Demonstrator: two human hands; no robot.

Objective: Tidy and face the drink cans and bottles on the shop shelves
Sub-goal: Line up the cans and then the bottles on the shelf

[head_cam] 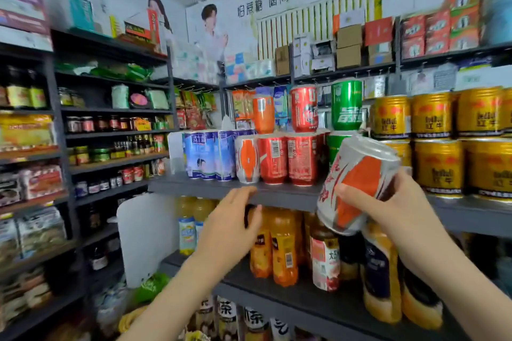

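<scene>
My right hand (388, 202) grips a silver and orange drink can (354, 183), tilted, in front of the grey can shelf (210, 188). My left hand (230, 221) hovers with fingers relaxed just below that shelf's front edge, holding nothing. On the shelf stand blue cans (207, 155), a matching silver and orange can (247, 159), red cans (288, 158) and a green can (336, 147). A second tier holds an orange can (263, 113), a red can (304, 108) and a green can (346, 104). Gold cans (440, 141) fill the right side.
Orange juice bottles (274, 246) and dark tea bottles (325, 257) stand on the shelf below. Jars and sauce bottles (110, 147) line the left-hand racks. Cardboard boxes (349, 44) sit on the top shelf. A white divider panel (144, 235) stands at the shelf's left end.
</scene>
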